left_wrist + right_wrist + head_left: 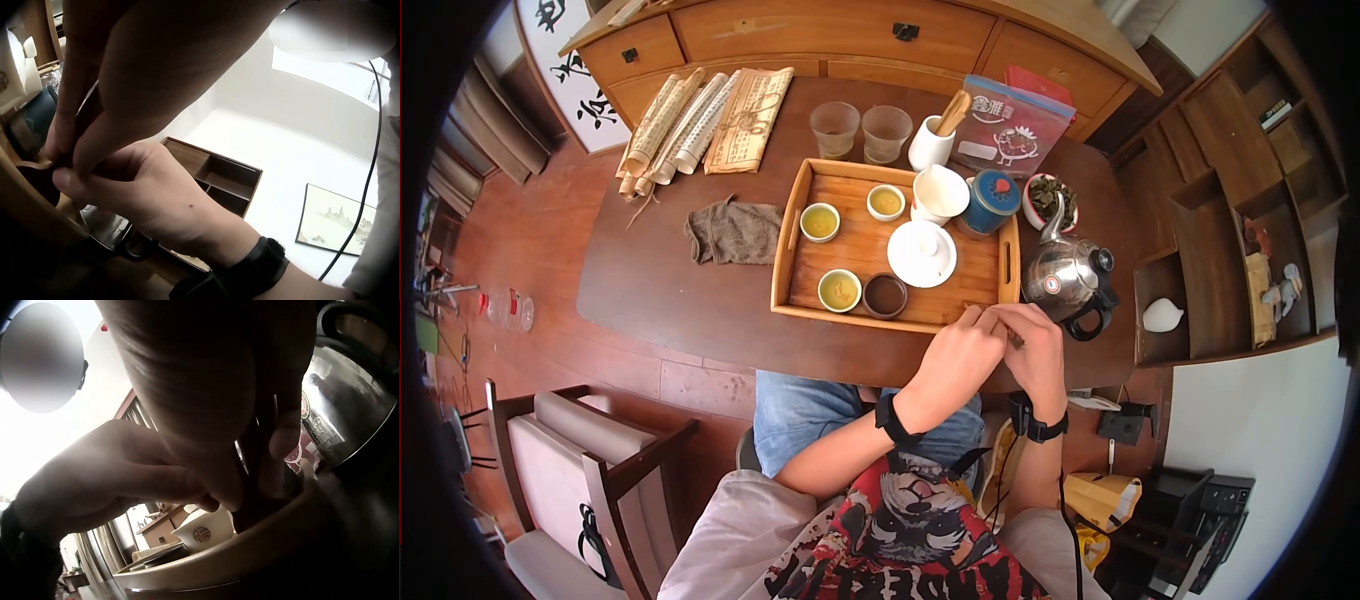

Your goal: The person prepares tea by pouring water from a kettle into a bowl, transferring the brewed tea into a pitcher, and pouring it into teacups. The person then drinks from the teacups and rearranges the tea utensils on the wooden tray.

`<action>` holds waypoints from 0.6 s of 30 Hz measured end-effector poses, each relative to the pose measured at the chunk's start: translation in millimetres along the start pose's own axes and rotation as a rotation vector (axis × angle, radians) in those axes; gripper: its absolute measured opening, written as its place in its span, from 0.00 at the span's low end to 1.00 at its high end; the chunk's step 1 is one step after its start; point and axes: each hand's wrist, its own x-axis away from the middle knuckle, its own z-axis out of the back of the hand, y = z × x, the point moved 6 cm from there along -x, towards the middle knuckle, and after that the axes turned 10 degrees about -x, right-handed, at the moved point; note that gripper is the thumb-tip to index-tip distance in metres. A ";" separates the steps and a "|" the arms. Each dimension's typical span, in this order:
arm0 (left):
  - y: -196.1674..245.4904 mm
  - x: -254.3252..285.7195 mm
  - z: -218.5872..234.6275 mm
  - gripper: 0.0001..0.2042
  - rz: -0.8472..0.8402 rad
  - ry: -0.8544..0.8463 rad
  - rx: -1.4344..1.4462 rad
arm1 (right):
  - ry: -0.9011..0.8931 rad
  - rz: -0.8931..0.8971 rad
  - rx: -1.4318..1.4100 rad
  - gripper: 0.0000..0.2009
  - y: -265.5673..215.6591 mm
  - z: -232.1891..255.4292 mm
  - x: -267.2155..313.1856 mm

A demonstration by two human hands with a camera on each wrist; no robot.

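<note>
Both hands meet at the near right corner of the wooden tray [850, 318]. The left hand [960, 352] bends its fingers down against the right hand [1037, 350]. Between their fingertips they pinch a small dark brown piece [42, 180]; I cannot tell its kind. In the head view the fingers mostly hide it. On the tray are white cups [839, 291] of yellow-green tea, a dark round cup [885, 296], a lidded white bowl [921, 253], a white pitcher [941, 192] and a blue tin [992, 203]. A steel kettle [1060, 277] stands right of the hands.
A bowl of leaves [1052, 200] sits behind the kettle. Two clear cups [835, 130], a white holder [931, 146] with wooden tools and a plastic pouch [1018, 130] line the back. Bamboo scrolls [675, 125] and a brown cloth [735, 232] lie left on the table.
</note>
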 end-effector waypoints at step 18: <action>-18.1 -1.9 2.8 0.35 0.088 0.122 0.183 | 0.027 0.208 0.119 0.16 7.9 -20.0 -67.1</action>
